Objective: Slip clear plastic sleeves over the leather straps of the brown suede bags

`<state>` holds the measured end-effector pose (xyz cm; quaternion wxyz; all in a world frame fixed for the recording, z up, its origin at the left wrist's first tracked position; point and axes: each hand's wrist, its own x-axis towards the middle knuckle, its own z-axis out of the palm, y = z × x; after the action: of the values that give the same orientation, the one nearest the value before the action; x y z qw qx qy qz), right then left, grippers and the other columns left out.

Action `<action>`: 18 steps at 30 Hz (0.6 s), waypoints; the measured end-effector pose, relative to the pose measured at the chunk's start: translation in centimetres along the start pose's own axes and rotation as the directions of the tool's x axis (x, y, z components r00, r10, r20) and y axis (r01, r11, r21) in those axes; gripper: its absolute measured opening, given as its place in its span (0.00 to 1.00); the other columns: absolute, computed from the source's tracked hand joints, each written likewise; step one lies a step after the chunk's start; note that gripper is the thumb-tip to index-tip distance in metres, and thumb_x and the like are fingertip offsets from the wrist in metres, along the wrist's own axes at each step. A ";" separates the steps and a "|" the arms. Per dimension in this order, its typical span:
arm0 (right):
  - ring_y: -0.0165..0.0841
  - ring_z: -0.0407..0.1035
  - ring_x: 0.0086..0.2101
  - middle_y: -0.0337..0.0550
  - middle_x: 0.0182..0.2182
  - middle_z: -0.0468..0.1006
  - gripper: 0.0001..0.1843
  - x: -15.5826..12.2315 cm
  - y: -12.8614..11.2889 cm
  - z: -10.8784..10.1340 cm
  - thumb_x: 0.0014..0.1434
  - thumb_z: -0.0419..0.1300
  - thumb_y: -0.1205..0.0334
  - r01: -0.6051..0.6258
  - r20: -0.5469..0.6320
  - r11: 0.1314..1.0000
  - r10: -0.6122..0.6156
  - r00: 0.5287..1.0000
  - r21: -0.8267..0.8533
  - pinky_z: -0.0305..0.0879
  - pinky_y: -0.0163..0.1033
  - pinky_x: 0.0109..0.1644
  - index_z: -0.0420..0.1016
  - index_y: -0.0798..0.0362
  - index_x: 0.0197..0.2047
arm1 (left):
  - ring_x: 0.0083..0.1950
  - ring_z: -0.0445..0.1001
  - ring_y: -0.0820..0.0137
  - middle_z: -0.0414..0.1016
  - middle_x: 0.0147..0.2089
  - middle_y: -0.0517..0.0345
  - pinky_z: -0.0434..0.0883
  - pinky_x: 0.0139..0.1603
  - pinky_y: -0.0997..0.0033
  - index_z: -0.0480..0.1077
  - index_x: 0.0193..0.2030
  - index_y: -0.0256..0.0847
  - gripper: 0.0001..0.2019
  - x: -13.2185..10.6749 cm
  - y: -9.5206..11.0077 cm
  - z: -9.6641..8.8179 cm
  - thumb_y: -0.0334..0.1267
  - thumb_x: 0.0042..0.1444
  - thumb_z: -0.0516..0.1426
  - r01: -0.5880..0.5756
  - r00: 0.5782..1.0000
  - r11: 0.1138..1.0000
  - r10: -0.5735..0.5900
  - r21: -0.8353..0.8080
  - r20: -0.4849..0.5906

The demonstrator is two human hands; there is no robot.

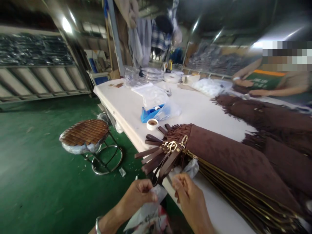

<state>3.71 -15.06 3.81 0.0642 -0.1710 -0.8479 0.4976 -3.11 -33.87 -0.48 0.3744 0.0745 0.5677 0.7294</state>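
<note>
My left hand (136, 198) is closed in a pinch on a small sheet of clear plastic film (160, 194) at the table's near edge. To its right, my right hand (191, 198) has its fingers curled together; whatever they may hold is too small to make out. Just beyond my hands lies a stack of dark brown suede-like bags (229, 149) with fringe and gold zippers. Brown wrist straps (168, 162) with gold clasps (172, 146) hang from its left end. A crumpled clear plastic wrap (192, 168) sits by the straps, behind my right hand.
A blue tape dispenser (146, 114) and a tape roll (152, 124) stand on the white table (119, 104). More brown fringed bags (273, 113) lie at right, near a co-worker (270, 79). A round stool (85, 133) stands on the green floor at left.
</note>
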 end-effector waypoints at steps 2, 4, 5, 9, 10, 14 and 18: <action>0.37 0.72 0.25 0.40 0.27 0.78 0.23 1.0 -0.3 0.5 0.61 0.52 0.38 -0.033 -0.052 0.999 0.033 0.998 -0.001 0.63 0.38 0.31 0.67 0.49 0.44 | 0.25 0.60 0.77 0.69 0.23 0.64 0.55 0.27 0.77 0.68 0.26 0.34 0.16 -0.4 0.1 -0.7 0.41 0.45 0.69 -0.066 0.997 0.994 0.070 0.083 -0.043; 0.40 0.73 0.26 0.42 0.26 0.78 0.25 1.9 -0.9 1.3 0.59 0.55 0.37 -0.048 -0.065 0.997 0.044 0.997 -0.061 0.64 0.41 0.32 0.66 0.50 0.45 | 0.26 0.59 0.76 0.67 0.23 0.65 0.55 0.28 0.76 0.69 0.26 0.34 0.13 -0.9 0.4 -1.4 0.39 0.49 0.67 -0.103 0.990 0.978 0.118 0.181 -0.073; 0.42 0.74 0.27 0.43 0.25 0.78 0.24 2.3 -1.2 1.7 0.59 0.56 0.37 -0.050 -0.076 0.994 0.043 0.996 -0.094 0.64 0.42 0.33 0.66 0.50 0.43 | 0.27 0.59 0.76 0.66 0.24 0.65 0.55 0.28 0.76 0.70 0.26 0.34 0.12 -1.1 0.5 -1.7 0.39 0.50 0.66 -0.113 0.987 0.968 0.136 0.226 -0.087; 0.41 0.72 0.27 0.44 0.23 0.77 0.19 3.2 -1.8 2.9 0.61 0.55 0.41 -0.045 -0.102 0.997 0.038 0.994 -0.062 0.63 0.42 0.33 0.67 0.49 0.35 | 0.28 0.60 0.75 0.66 0.24 0.64 0.57 0.30 0.76 0.72 0.27 0.34 0.12 -1.4 0.6 -2.6 0.41 0.51 0.66 -0.104 0.983 0.960 0.139 0.262 -0.119; 0.39 0.71 0.25 0.42 0.21 0.75 0.19 3.2 -1.8 3.0 0.61 0.56 0.41 -0.052 -0.080 0.999 0.053 0.995 0.015 0.63 0.41 0.32 0.67 0.49 0.34 | 0.28 0.59 0.75 0.66 0.24 0.63 0.56 0.29 0.75 0.72 0.27 0.33 0.13 -1.3 0.5 -2.8 0.42 0.51 0.66 -0.088 0.985 0.968 0.119 0.234 -0.123; 0.31 0.65 0.20 0.33 0.17 0.69 0.19 2.7 -2.0 2.8 0.58 0.60 0.41 -0.146 0.144 0.875 0.088 0.986 0.461 0.62 0.36 0.27 0.71 0.51 0.36 | 0.27 0.62 0.73 0.70 0.25 0.58 0.56 0.28 0.74 0.73 0.28 0.32 0.18 -0.9 0.0 -3.2 0.49 0.51 0.65 -0.034 0.994 0.987 0.051 0.160 -0.102; 0.27 0.63 0.21 0.33 0.18 0.68 0.19 2.7 -2.0 2.4 0.55 0.65 0.44 -0.170 0.182 0.819 0.082 0.980 0.549 0.59 0.32 0.25 0.73 0.53 0.35 | 0.25 0.58 0.74 0.68 0.25 0.59 0.54 0.26 0.74 0.72 0.29 0.33 0.21 -0.7 0.6 -2.8 0.53 0.59 0.58 -0.036 0.999 0.969 0.045 0.246 -0.031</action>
<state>0.13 -16.95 4.19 0.0146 -0.1628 -0.6533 0.7393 -4.40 -36.51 -0.69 0.3371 0.1185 0.6585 0.6624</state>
